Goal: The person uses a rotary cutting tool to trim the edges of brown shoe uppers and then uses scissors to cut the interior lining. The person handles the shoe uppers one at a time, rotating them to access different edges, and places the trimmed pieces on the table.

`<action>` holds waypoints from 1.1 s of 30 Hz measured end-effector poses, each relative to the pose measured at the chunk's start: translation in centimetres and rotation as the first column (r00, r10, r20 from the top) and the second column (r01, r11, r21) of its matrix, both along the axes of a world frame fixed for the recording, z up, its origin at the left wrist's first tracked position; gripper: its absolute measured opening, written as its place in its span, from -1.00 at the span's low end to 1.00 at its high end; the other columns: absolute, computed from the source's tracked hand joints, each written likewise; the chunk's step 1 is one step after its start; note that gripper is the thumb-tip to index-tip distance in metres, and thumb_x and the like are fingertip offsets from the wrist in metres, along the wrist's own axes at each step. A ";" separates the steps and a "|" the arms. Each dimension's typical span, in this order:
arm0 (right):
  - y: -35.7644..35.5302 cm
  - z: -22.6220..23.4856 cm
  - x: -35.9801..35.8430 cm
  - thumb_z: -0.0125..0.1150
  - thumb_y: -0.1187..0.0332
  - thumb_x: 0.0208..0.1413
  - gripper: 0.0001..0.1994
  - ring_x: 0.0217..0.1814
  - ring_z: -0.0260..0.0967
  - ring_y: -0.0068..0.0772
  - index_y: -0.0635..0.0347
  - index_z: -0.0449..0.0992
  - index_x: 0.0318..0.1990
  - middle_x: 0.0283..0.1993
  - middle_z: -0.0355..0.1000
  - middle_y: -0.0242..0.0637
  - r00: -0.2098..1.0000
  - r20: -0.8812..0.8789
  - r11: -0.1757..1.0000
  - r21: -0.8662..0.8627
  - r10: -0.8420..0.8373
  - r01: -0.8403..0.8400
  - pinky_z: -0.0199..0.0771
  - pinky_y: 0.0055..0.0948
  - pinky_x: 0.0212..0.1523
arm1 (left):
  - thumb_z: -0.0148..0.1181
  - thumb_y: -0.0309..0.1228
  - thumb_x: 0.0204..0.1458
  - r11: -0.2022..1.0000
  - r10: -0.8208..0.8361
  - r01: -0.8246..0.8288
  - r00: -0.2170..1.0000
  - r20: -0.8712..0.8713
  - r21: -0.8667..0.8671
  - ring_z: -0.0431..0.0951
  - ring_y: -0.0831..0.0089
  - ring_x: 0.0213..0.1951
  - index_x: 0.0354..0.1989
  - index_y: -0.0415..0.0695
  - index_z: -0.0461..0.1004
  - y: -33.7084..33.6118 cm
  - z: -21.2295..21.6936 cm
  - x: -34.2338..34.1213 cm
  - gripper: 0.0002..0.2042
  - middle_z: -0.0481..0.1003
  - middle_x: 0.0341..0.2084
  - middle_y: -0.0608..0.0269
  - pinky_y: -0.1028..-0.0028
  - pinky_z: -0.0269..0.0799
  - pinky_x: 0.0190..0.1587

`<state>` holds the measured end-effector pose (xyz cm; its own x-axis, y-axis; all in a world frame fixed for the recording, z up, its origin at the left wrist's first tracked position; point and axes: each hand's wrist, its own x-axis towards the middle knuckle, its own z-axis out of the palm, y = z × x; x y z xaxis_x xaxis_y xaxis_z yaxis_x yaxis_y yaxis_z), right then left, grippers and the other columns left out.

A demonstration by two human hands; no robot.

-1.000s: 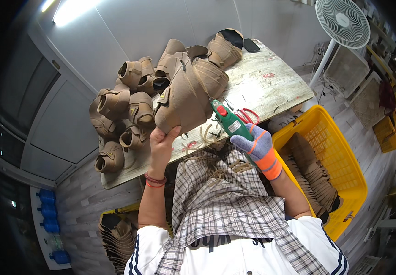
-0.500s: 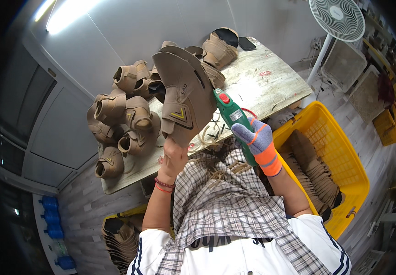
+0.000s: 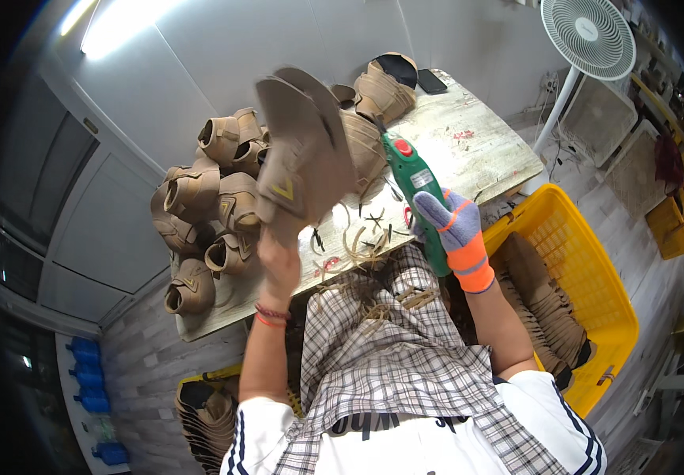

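Head view, looking down over a plaid apron on the lap. Left hand, bare, red band at the wrist, is raised above the table; its fingers are closed around the lower end of a tan shoe upper, held up in the air and motion-blurred, a small yellow chevron on its side. Right hand, in a grey and orange glove, has its fingers wrapped around a green handheld power tool with a red button, tip pointing up toward the shoe upper, close beside it; contact cannot be made out. Pile of finished tan shoe uppers lies on the table's left part, more at the far edge. Thin trimmed strips scatter along the near table edge. Yellow plastic crate with stacked brown pieces stands at the right; white pedestal fan beyond the table.
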<state>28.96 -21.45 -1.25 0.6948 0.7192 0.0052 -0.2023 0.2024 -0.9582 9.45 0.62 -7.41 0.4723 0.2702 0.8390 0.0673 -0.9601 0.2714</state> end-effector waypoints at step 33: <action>-2.0 -2.4 -3.8 0.50 0.05 -0.13 -0.51 -0.49 0.45 -0.66 0.32 0.54 -0.25 -0.49 0.54 -0.31 0.913 0.407 0.991 -0.136 0.042 0.016 0.46 -0.59 -0.47 | 0.19 -0.57 0.10 0.485 -0.311 0.515 0.857 0.411 -0.706 0.49 0.57 -0.18 -0.07 -0.26 0.53 -3.2 2.9 0.7 -0.79 0.57 -0.18 0.36 0.56 0.33 -0.04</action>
<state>25.15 -23.43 -3.69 0.6432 0.7420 0.1893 0.2101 0.0667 -0.9754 10.14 -2.54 -4.54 0.5607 0.6697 0.4869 -0.4318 -0.2653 0.8621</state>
